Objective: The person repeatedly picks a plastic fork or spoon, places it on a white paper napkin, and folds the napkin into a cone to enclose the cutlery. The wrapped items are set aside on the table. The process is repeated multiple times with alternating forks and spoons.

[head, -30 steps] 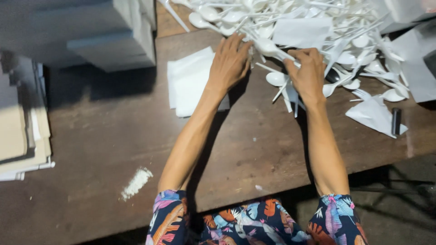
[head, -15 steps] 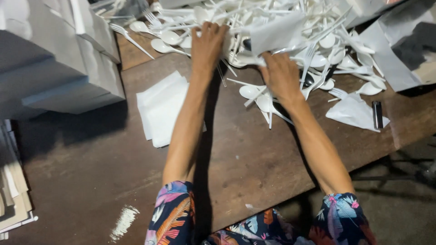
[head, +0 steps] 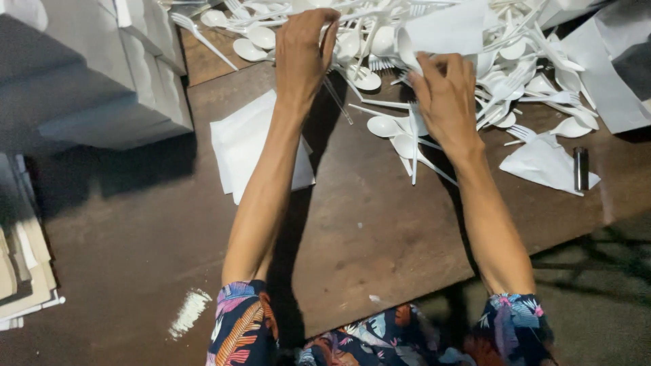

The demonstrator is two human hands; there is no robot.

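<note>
A big heap of white plastic spoons and forks [head: 434,41] covers the far side of a brown wooden table [head: 366,230]. My left hand [head: 303,51] reaches into the heap's left part, fingers curled over a few utensils and a thin clear straw. My right hand [head: 444,95] rests on the heap's near edge, its fingers pinching white spoons and a fork that hang down toward me. A stack of white paper napkins [head: 241,146] lies flat just left of my left forearm.
Grey-white cardboard boxes [head: 88,74] stand stacked at the far left. Flat paper stacks [head: 24,271] lie at the left edge. A folded white paper with a small dark lighter-like object [head: 580,168] sits at right. A white smear [head: 188,313] marks the near table.
My view has shifted left and closer. My left hand has reached farther into the heap. My right hand has gathered utensils at the heap's near edge.
</note>
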